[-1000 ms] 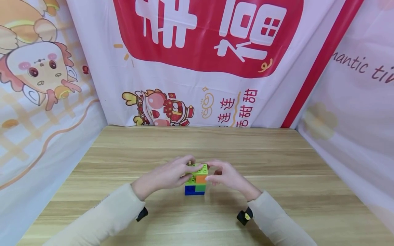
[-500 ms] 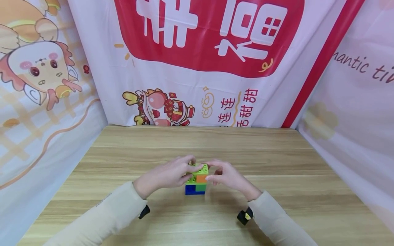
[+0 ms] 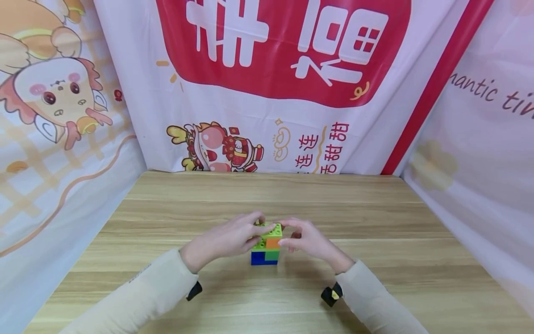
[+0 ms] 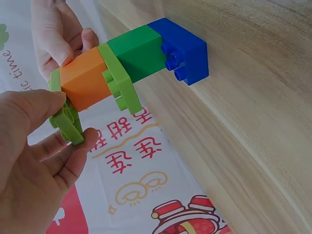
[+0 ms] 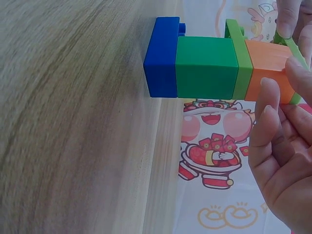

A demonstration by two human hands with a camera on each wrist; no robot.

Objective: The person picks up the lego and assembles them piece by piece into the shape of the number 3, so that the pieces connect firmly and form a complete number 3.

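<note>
On the wooden table [image 3: 175, 218] the little block tower [image 3: 266, 245] stood just as before. The left hand [image 3: 227, 239] and right hand [image 3: 306, 239] still pinched its light green top plate [image 3: 271, 229]; nothing had moved.

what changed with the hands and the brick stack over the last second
Nothing visibly changed. The left hand and right hand keep their fingers on the light green plate topping the brick stack, which stands in the same spot on the wooden table. Only the head camera shifted slightly.
</note>
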